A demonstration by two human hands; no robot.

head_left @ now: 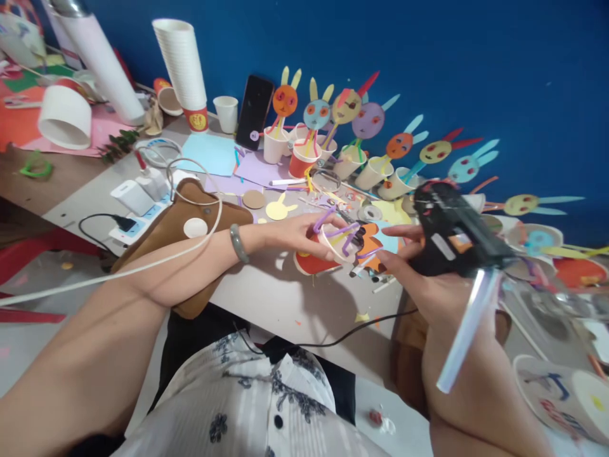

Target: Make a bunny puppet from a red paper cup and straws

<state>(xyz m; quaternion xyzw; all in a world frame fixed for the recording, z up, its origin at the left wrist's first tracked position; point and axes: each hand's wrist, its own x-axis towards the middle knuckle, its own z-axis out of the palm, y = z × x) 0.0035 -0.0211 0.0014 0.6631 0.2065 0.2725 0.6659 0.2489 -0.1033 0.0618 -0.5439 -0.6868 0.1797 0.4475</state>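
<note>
My left hand, with a bangle on its wrist, is closed around a small paper cup. The cup is tilted, and purple pipe cleaners stick out of it. A black hot glue gun is in my right hand, with a clear glue stick jutting from its back. The right thumb and a finger reach forward to an orange paper cutout beside the cup. Whether they pinch it cannot be made out. A red paper cup lies behind and below my left hand.
Several paper cups with rabbit-faced figures line the blue wall. A cup stack, a phone and a white bottle stand at the back left. A power strip lies left; a white cable crosses my left arm. A tub is at lower right.
</note>
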